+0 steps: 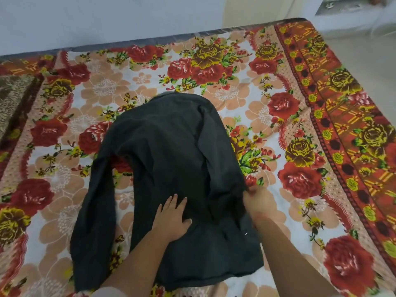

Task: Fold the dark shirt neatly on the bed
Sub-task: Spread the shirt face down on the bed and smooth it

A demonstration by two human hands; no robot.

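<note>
Brown patterned cloth point(10, 99) shows at the bed's far left edge, away from our work. Next comes the dark shirt point(171, 146), lying in the middle of the floral bedspread point(321, 103) with its collar pointing away from us. Its left sleeve point(94, 200) trails loose down the left side, not yet folded in. Our left hand point(173, 217) lies flat on the lower back panel, fingers straight and slightly spread, pinning the cloth. Further right, the shirt's side seems already turned over onto the back, with creases running along it. Our right hand point(257, 202) grips that right edge, fingers curled into the fabric, though blur hides exactly how. We judge the fold roughly a third done: the left sleeve and the lengthwise folds remain.
</note>
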